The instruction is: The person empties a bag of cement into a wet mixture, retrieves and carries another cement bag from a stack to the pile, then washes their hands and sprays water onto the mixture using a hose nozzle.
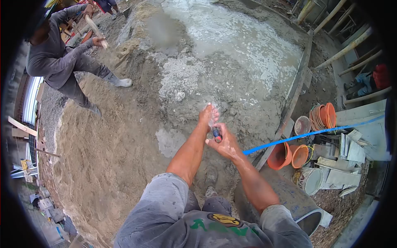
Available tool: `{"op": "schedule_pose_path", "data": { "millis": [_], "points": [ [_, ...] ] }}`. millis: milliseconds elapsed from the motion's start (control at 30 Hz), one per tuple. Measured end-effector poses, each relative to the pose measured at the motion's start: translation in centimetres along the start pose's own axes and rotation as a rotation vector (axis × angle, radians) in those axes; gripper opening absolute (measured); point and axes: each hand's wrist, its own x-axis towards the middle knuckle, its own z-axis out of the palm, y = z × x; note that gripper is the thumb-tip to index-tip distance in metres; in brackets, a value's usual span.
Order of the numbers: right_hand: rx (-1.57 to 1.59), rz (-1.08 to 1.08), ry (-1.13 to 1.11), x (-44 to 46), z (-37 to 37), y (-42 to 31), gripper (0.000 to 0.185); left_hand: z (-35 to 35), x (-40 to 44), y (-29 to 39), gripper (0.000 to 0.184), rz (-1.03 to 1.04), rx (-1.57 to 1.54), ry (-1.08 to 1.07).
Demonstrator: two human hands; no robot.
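Note:
My right hand (224,142) is closed around a small dark cylinder with a red-orange end (217,134), which looks like a hose nozzle. Just beyond it, my left hand (208,115) is held up with its fingers extended, close to the cylinder's far end. Something clear and shiny, like water, shows between the cylinder and my left fingers. From beside my right wrist a blue hose (297,137) runs off to the right; its join to the cylinder is hidden. Wet grey mix (231,91) spreads on the ground beyond both hands.
A co-worker (62,58) at the upper left grips a wooden handle (96,31). Brown sand (103,165) lies to my left. A board (298,82) edges the wet area. Orange buckets (279,156), a white bucket (309,180) and a large pipe (285,198) stand right.

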Motion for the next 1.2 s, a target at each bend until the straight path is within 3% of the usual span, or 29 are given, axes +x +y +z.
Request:
{"op": "schedule_pose_path", "data": {
  "millis": [67, 133, 167, 200, 267, 333, 567, 700, 800, 900, 1067, 1200],
  "points": [
    [-0.034, -0.03, 0.018, 1.0, 1.0, -0.8, 0.053, -3.8, 3.4, -2.5, 0.035, 0.057, 0.164, 0.03],
    [-0.094, -0.06, 0.051, 2.9, 2.1, -2.0, 0.05, -4.1, -3.3, 0.4, 0.03, 0.198, 0.476, 0.156],
    [-0.146, -0.086, 0.008, 4.2, 3.0, -2.3, 0.049, -5.9, -3.5, 0.2, 0.031, 0.133, 0.577, 0.184],
    [-0.198, -0.112, -0.035, 5.7, 4.2, -2.3, 0.047, -8.1, -3.3, -0.2, 0.032, 0.066, 0.678, 0.211],
    [-0.307, -0.145, -0.024, 9.2, 6.7, -3.1, 0.044, -15.6, -2.9, -2.7, 0.033, 0.183, 0.812, 0.396],
    [-0.296, -0.132, 0.053, 11.5, 6.1, -5.2, 0.044, -20.6, -4.0, -3.6, 0.033, 0.109, 0.639, 0.437],
    [-0.302, -0.226, 0.202, 19.1, 5.4, -10.6, 0.045, -33.3, -7.7, -4.6, 0.034, 0.011, 0.71, 0.478],
    [-0.271, -0.416, 0.327, 23.6, 5.1, -15.5, 0.044, -38.3, -9.7, -7.2, 0.033, -0.052, 0.662, 0.548],
    [-0.285, -0.469, 0.322, 26.0, 4.9, -18.5, 0.043, -39.5, -11.7, -8.3, 0.033, -0.097, 0.673, 0.584],
    [-0.45, -0.39, 0.127, 26.3, 6.9, -17.1, 0.04, -39.1, -13.7, -8.7, 0.032, -0.141, 0.592, 0.611],
    [-0.736, -0.146, -0.183, 25.3, 10.4, -6.2, 0.041, -36.3, -15.9, -8.4, 0.03, -0.095, 0.372, 0.702],
    [-0.674, -0.129, -0.17, 27.8, 8.7, -3.6, 0.041, -34.9, -15.7, -9.5, 0.029, -0.127, 0.304, 0.729]
  ]
}}
